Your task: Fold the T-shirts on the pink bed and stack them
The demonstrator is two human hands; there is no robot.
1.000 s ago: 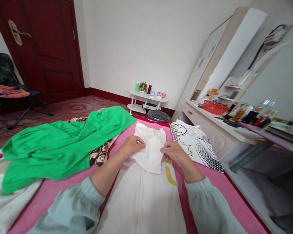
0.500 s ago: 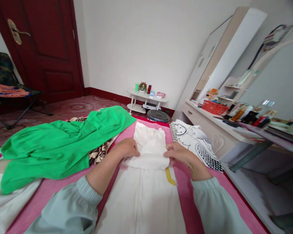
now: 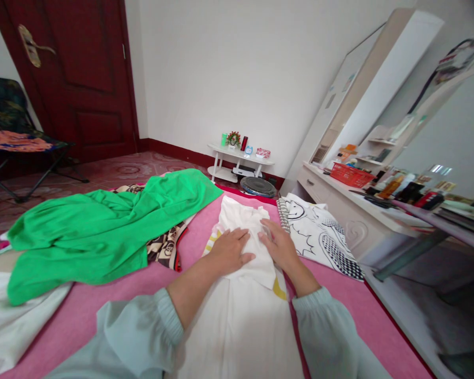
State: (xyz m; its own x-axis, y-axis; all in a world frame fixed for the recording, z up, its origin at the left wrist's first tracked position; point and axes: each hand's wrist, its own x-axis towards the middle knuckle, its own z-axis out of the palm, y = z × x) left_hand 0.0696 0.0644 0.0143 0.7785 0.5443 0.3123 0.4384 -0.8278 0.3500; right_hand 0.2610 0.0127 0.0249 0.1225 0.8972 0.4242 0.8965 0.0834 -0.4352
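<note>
A white garment [image 3: 240, 331] with yellow markings near its edges lies lengthwise on the pink bed cover [image 3: 114, 310], its far part folded over on top. My left hand [image 3: 232, 252] rests flat on the left of the folded part, fingers stretched out. On the right side of the fold, my right hand [image 3: 278, 245] lies with its fingers extended against the cloth. Neither hand grips the fabric. Whether the garment is a shirt or a dress I cannot tell.
Left of the garment, a green garment [image 3: 102, 226] covers a brown patterned cloth [image 3: 168, 245]. A folded white garment with black drawings [image 3: 316, 237] lies at the right. Beyond the bed's right edge stands a dressing table [image 3: 347, 210] holding a red basket [image 3: 351, 175] and several bottles.
Both hands have let go of the pinched edges of the white cloth and now lie flat on it. My left hand has moved right, onto the folded part.
</note>
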